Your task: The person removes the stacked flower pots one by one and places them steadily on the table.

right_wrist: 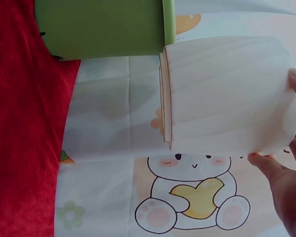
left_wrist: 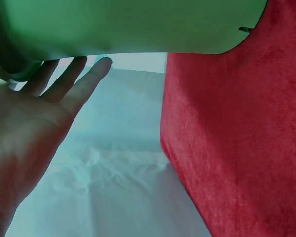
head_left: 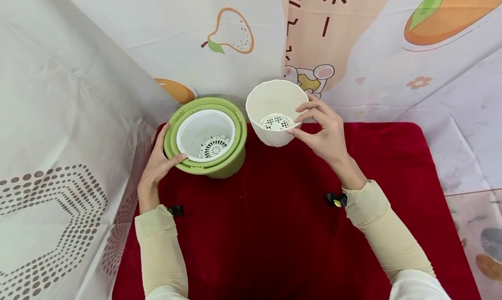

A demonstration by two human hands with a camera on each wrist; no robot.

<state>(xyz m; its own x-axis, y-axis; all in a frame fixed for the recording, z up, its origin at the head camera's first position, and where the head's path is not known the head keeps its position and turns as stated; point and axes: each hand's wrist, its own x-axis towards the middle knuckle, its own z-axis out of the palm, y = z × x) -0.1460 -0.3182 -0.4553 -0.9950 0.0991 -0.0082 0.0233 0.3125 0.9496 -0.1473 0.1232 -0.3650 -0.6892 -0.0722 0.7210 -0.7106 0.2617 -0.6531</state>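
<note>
clearly, the right hand point(head_left: 324, 132) pinches the white pot point(head_left: 272, 138) at its rim with thumb and fingers; just beside it, the left hand point(head_left: 154, 167) grips the green pot point(head_left: 226, 167), a white inner pot point(head_left: 192, 132) nested inside, above red cloth point(head_left: 290, 204).

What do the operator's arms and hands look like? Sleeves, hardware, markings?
Left hand and right hand are ungloved. Beige sleeves with wider cuffs on both sides; white sleeves show further up. A small black device sits by each cuff; the right one bears a yellow mark. No cables visible.
</note>
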